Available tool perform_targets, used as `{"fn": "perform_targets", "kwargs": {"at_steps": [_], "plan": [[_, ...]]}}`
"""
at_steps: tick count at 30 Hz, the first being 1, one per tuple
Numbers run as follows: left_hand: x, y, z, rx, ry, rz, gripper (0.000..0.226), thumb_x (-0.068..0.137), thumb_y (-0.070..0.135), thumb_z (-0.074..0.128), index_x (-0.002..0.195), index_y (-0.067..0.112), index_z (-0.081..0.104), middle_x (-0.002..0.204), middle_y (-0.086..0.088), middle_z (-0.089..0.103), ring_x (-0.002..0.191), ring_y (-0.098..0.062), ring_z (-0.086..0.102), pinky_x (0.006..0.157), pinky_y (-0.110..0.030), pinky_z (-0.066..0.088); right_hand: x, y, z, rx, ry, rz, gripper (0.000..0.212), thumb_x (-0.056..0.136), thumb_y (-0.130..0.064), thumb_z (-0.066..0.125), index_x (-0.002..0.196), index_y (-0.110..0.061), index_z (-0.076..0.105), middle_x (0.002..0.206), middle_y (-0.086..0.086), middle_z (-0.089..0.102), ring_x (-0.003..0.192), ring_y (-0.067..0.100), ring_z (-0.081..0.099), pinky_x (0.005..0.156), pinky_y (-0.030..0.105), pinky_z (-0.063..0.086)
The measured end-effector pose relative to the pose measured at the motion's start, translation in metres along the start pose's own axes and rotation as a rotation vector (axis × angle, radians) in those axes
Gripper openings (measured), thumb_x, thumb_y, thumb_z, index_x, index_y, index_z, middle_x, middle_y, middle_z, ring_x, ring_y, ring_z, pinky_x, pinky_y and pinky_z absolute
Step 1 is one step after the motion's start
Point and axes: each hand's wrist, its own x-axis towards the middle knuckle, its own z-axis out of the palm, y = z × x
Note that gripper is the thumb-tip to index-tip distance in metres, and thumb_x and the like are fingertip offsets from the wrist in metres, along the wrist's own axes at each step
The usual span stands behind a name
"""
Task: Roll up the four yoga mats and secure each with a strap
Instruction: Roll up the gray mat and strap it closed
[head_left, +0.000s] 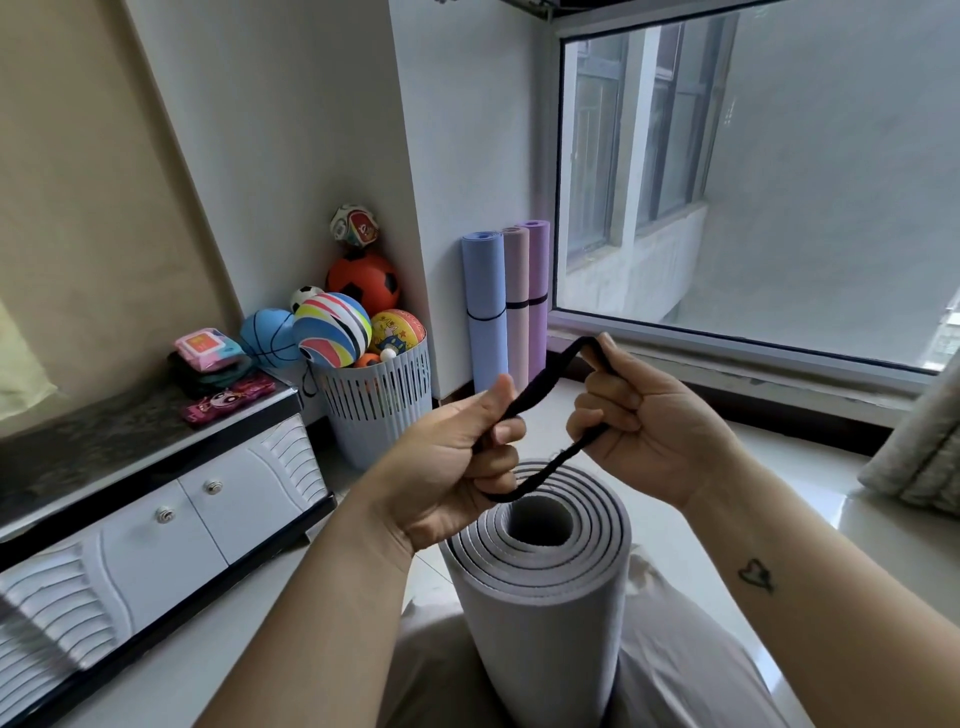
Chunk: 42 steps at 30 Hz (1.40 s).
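Fingers (501, 460) of my left hand (452, 462) are curled round one side of the black strap (540, 391), thumb raised beside it. My right hand (649, 436) pinches the other side, so the band is drawn into a narrow loop between them, just above the open end of the grey mat (540, 577). That mat stands rolled and upright between my knees, its coils fairly even, with nothing round it yet. Against the wall by the window stand three more rolls, the blue mat (485, 291), the pink mat (517, 280) and the purple mat (539, 270), each with a dark band round its middle, so I judge this one to be the last of the four. To do this well I should spread the loop wider than the roll's end before lowering it, pull both sides evenly, and work it down to about mid-height, as on the others. Neither hand is on the roll, so my legs must hold it firm; if it slackens, the outer flap may spring open and catch the strap. I cannot tell whether the strap is elastic or has a fastening, so I would stretch it gently.
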Motion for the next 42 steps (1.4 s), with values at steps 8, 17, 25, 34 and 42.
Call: {"fn": "perform_targets", "kwargs": {"at_steps": [8,17,25,34,42], "plan": [[0.002,0.003,0.01,0.353,0.146,0.136,0.021,0.071,0.024,0.065,0.084,0.011,0.053,0.052,0.007,0.037,0.039,-0.004,0.022,0.038,-0.014,0.018,0.005,-0.002,0.002,-0.001,-0.017,-0.01,0.018,0.083,-0.025,0.056,0.067,-0.017,0.058,0.042,-0.007,0.023,0.036,0.007,0.021,0.046,0.015,0.035],[-0.003,0.005,-0.001,0.514,0.198,0.13,0.034,0.076,0.047,0.05,0.084,0.015,0.059,0.072,-0.002,0.051,0.071,-0.013,0.05,0.075,-0.031,0.047,0.0,-0.012,-0.007,-0.059,-0.023,0.054,0.031,0.08,-0.031,0.065,0.053,-0.018,0.054,0.045,-0.009,0.025,0.04,0.006,0.021,0.054,0.016,0.036],[-0.008,0.016,0.005,-0.464,0.087,0.085,0.034,0.082,0.039,0.052,0.064,0.012,0.063,0.057,-0.001,0.056,0.054,-0.012,0.054,0.065,-0.028,0.049,0.0,-0.003,-0.023,0.008,-0.056,0.139,0.051,0.045,-0.022,0.096,0.051,-0.018,0.045,0.045,-0.006,0.028,0.041,0.01,0.03,0.053,0.024,0.046],[-0.024,-0.007,0.008,-0.18,-0.063,-0.119,0.039,0.074,0.044,0.063,0.065,0.007,0.055,0.064,-0.005,0.046,0.064,-0.018,0.053,0.084,-0.036,0.054,0.001,-0.019,-0.045,-0.155,-0.061,0.22,0.065,0.047,-0.026,0.096,0.059,-0.022,0.033,0.047,-0.007,0.025,0.042,0.009,0.028,0.052,0.023,0.046],[-0.015,0.005,0.023,-0.321,0.201,0.157,0.016,0.074,0.03,0.066,0.073,0.015,0.061,0.073,-0.001,0.061,0.08,-0.017,0.063,0.094,-0.042,0.045,0.009,-0.011,-0.048,-0.216,0.015,0.199,0.045,0.037,-0.029,0.098,0.054,-0.02,0.057,0.045,-0.008,0.025,0.04,0.007,0.023,0.053,0.02,0.036]]}}
